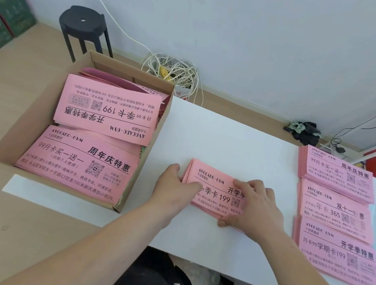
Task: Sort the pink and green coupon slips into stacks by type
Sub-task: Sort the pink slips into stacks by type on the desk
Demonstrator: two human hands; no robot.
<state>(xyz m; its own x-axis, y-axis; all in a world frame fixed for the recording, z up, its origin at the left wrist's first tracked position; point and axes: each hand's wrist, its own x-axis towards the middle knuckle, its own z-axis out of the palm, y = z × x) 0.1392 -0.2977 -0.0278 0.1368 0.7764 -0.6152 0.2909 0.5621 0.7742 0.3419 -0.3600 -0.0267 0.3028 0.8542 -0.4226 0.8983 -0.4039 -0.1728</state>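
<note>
The slip stack (214,188) before me at centre frame is pink with black print. My table (220,135) is white, the box (35,118) at left brown, the stool (82,20) upper left black.

Our bare forearms reach in from 7 and 4 o'clock. Our left hand (173,184) pinches the pink stack (212,184) at its 9 o'clock edge, thumb on top. Our right hand (258,203) grips its 3 o'clock end, fingers curled over it.
</note>
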